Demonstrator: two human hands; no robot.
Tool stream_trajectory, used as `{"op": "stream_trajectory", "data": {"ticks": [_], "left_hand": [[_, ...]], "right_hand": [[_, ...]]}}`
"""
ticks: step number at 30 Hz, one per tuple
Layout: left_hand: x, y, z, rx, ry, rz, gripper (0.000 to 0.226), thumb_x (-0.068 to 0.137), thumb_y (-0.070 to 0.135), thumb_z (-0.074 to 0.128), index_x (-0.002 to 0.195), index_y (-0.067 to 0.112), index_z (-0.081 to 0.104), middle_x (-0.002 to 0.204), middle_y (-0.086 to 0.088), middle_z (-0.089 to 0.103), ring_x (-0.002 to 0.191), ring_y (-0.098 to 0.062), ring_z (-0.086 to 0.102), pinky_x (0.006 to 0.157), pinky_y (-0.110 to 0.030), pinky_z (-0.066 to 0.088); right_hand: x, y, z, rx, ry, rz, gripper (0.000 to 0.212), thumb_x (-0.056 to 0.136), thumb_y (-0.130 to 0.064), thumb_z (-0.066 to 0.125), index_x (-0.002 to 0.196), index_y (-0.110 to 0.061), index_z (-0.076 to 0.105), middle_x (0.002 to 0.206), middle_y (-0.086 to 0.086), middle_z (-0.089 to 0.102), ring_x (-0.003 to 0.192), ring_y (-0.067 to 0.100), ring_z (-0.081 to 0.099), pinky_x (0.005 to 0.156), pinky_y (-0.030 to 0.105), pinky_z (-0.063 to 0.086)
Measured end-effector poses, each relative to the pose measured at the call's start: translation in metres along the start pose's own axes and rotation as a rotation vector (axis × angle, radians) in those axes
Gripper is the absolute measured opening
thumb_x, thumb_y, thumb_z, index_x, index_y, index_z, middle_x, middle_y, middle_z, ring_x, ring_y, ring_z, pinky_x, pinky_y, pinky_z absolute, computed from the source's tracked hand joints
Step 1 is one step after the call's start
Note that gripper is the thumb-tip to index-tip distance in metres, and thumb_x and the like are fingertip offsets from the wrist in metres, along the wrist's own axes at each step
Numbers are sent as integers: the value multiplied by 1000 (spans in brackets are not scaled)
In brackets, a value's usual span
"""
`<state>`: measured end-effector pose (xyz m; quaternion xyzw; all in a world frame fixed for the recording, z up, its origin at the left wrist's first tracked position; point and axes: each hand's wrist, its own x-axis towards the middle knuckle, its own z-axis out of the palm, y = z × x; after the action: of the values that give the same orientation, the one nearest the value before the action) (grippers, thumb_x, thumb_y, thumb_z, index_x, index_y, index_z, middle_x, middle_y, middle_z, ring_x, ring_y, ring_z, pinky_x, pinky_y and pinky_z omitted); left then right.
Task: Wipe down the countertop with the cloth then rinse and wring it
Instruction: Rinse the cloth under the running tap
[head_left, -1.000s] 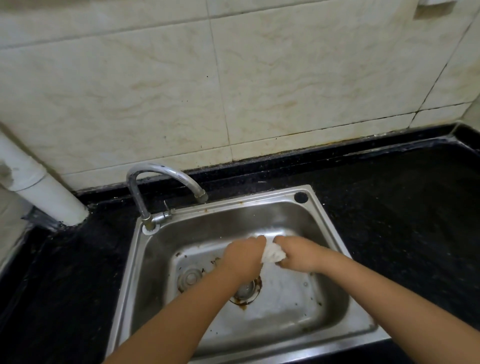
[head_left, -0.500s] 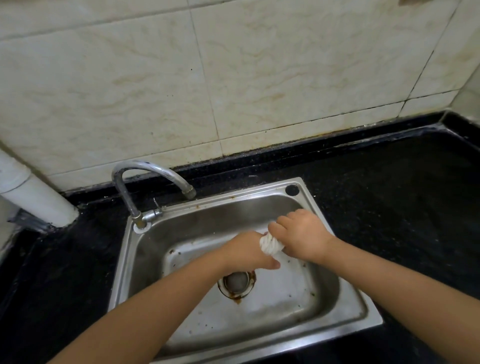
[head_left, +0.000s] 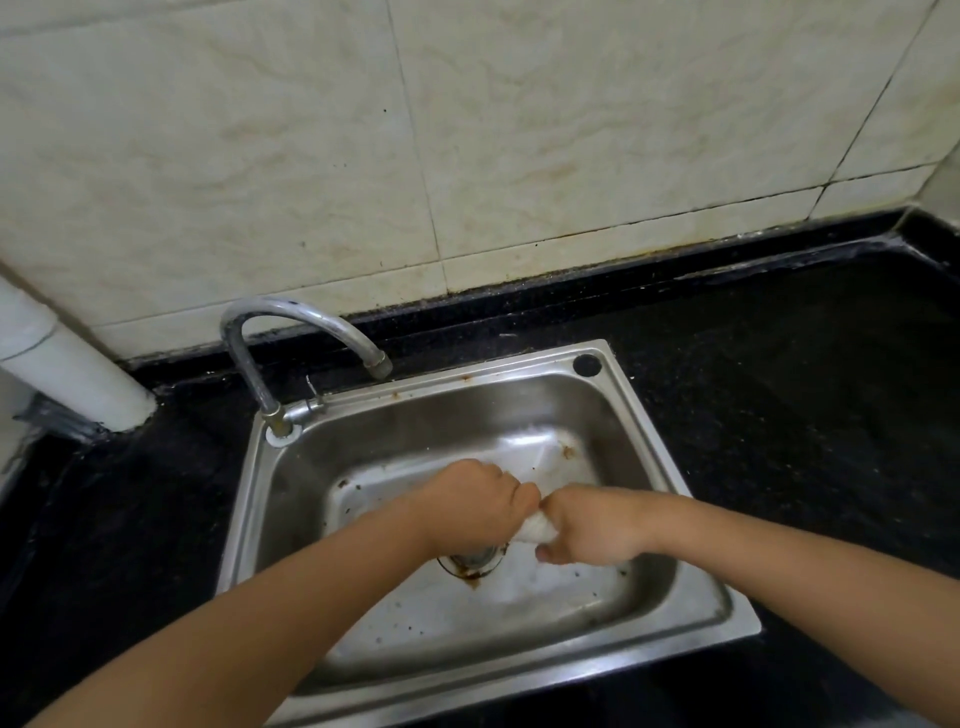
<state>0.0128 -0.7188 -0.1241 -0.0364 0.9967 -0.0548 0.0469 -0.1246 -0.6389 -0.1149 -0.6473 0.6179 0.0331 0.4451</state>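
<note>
A small white cloth (head_left: 535, 529) is bunched tight between my two fists, held over the steel sink (head_left: 670, 467) just above the drain (head_left: 475, 561). My left hand (head_left: 475, 501) grips its left end and my right hand (head_left: 592, 530) grips its right end, knuckles almost touching. Only a short twisted piece of cloth shows between them; the rest is hidden in my palms. The black countertop (head_left: 805, 374) surrounds the sink.
A curved chrome faucet (head_left: 291, 332) rises at the sink's back left corner, with no water seen running from it. A white pipe (head_left: 62, 364) slants down at the far left. Cream wall tiles (head_left: 467, 130) back the counter. Rust specks dot the basin.
My right hand has rolled over from above the cloth to level with my left, twisting the cloth. Both fists sit slightly lower, over the drain. The camera shifted a little.
</note>
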Motion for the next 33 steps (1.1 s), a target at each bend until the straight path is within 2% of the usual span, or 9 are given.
{"op": "stream_trajectory", "data": {"ticks": [8,11,15,18,21,23,27,29,33], "left_hand": [[-1,0,6,-101,9,4,44,46,32,89,69,14,56,56,3,61,43,-9,55,39,-15,39],[-2,7,0,-234,-86,-185,28,89,34,56,104,10,51,106,-4,60,91,-16,55,72,-23,39],[-14,17,-4,-537,-15,-442,44,91,40,50,128,17,43,125,1,51,110,-13,47,84,-17,33],[-15,22,-3,-807,72,-546,44,89,31,56,129,21,41,117,-2,57,102,-18,56,87,-29,46],[-13,21,-10,-1255,144,-686,17,89,21,56,99,31,47,86,0,60,73,-15,58,70,-34,51],[-12,19,-15,-1530,119,-729,13,91,18,53,94,29,47,77,1,58,63,-12,54,58,-27,48],[-18,18,-21,-1926,-96,-473,18,87,23,52,102,15,45,72,-1,50,50,-4,45,44,-15,39],[-20,17,-30,-1813,-195,-449,20,91,22,51,107,15,41,71,1,46,48,-1,40,43,-12,35],[-21,15,-46,-981,-180,-411,31,95,26,44,121,10,37,89,-1,51,69,-4,45,58,-14,38]], "right_hand": [[1,5,6,444,-167,69,25,91,-19,54,67,-19,46,35,-11,36,32,3,30,46,21,25],[-2,6,4,392,-64,20,2,88,-18,57,89,-16,58,70,-6,55,63,5,50,60,17,39],[1,13,4,303,100,5,21,85,-14,59,104,-10,54,91,-5,55,84,10,51,69,18,40],[-2,16,3,146,363,-7,33,82,-18,63,110,-17,45,92,-8,48,83,10,51,66,19,41],[-3,27,16,-240,923,-147,54,74,-13,69,122,-12,44,106,9,56,83,25,61,64,35,53],[1,31,26,-452,1157,-210,44,79,-13,57,120,-14,41,101,13,62,77,28,62,59,35,51],[9,28,28,-529,1379,-345,34,72,-10,49,105,-9,41,91,8,48,72,21,41,57,29,36],[7,26,19,-608,1426,-404,19,67,-10,53,83,-11,43,68,6,49,62,17,34,55,28,27],[-1,23,7,-611,1173,-495,15,65,-22,49,55,-11,50,40,0,47,33,16,42,40,20,33]]}}
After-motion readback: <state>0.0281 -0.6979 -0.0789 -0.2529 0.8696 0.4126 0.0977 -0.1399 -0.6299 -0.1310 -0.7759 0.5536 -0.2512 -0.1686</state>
